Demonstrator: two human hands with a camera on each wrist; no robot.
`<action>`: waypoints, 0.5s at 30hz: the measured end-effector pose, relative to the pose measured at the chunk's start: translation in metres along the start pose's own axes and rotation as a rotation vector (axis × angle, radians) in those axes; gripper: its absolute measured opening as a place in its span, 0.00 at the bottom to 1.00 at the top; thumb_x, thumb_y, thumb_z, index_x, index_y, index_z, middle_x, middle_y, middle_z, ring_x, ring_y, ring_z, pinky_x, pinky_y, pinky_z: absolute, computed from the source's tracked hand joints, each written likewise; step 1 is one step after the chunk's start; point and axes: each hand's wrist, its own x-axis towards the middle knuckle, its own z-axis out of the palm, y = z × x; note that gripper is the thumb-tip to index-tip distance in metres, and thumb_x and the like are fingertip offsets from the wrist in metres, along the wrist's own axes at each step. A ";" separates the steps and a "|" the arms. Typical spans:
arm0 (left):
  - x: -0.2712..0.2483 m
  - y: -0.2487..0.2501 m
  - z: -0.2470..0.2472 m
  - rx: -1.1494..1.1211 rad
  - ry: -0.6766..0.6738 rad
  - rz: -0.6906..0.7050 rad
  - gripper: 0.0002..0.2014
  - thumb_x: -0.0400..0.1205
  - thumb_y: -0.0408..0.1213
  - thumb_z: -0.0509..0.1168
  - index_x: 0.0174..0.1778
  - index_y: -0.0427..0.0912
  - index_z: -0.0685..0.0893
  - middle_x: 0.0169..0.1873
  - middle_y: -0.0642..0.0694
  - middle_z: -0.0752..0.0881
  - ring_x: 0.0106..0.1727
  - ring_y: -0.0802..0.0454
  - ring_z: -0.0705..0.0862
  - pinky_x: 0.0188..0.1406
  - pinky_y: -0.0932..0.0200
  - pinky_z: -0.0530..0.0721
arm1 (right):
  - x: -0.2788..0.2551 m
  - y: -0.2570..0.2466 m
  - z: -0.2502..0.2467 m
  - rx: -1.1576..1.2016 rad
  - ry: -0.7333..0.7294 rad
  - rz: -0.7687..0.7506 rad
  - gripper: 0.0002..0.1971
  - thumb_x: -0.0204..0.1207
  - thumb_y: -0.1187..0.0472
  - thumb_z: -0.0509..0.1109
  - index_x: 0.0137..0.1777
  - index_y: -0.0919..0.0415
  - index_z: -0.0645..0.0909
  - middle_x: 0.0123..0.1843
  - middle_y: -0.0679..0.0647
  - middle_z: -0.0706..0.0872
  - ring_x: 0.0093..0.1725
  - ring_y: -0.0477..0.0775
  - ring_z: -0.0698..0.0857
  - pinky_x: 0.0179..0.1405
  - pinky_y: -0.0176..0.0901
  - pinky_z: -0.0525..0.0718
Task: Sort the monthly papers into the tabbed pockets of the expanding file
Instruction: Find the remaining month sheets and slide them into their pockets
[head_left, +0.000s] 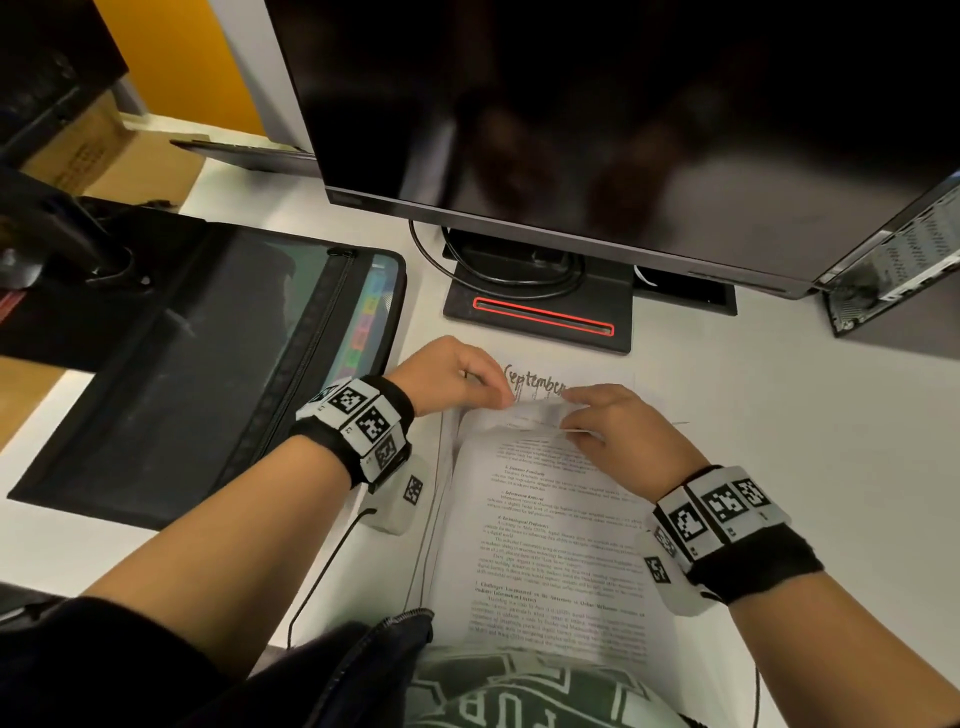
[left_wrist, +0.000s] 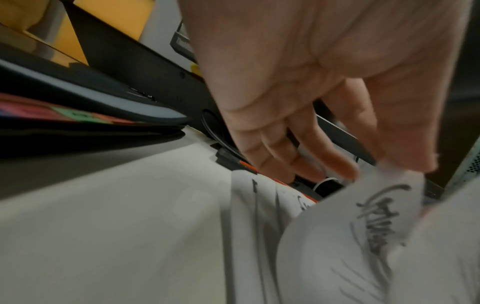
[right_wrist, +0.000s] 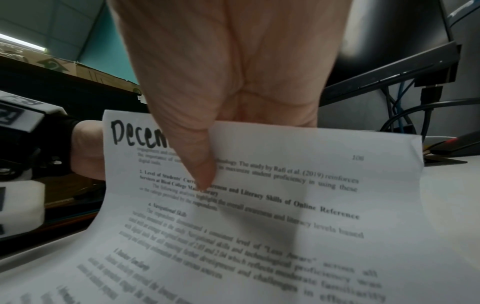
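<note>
Several printed sheets lie stacked (head_left: 545, 530) on the white desk (head_left: 779, 415) in front of me, monitor (head_left: 623, 130) behind. I read the step as checking month headings. Right hand (head_left: 623, 426) pinches the top sheet (right_wrist: 259, 205), headed "Decem…", thumb on its face, upper edge lifted. Left hand (head_left: 447, 374) pinches a corner of a sheet beneath; "September" shows there. Black file (head_left: 208, 364) lies open at left, coloured tabs (head_left: 366, 322) visible, apart from the stack. Next, as I judge: free the one sheet, carry it left, find its matching tab
</note>
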 end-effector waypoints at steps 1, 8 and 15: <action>0.000 0.000 -0.001 0.002 0.021 -0.035 0.06 0.76 0.30 0.72 0.47 0.41 0.90 0.45 0.49 0.88 0.45 0.67 0.84 0.51 0.76 0.77 | -0.001 -0.001 0.000 0.008 -0.003 -0.006 0.14 0.81 0.60 0.62 0.63 0.50 0.84 0.76 0.49 0.73 0.76 0.52 0.66 0.76 0.42 0.64; 0.014 -0.017 0.003 0.362 0.308 -0.286 0.11 0.80 0.34 0.63 0.57 0.44 0.86 0.58 0.47 0.85 0.61 0.47 0.81 0.65 0.53 0.78 | -0.006 -0.005 -0.002 -0.016 -0.040 -0.014 0.18 0.81 0.64 0.61 0.67 0.47 0.80 0.75 0.51 0.75 0.74 0.53 0.68 0.73 0.37 0.62; 0.013 -0.015 0.017 0.392 0.285 -0.303 0.16 0.79 0.38 0.68 0.63 0.41 0.82 0.58 0.45 0.82 0.60 0.48 0.80 0.54 0.62 0.75 | -0.011 -0.006 -0.005 -0.021 -0.061 0.004 0.17 0.82 0.64 0.60 0.67 0.49 0.81 0.77 0.50 0.72 0.74 0.55 0.70 0.72 0.38 0.63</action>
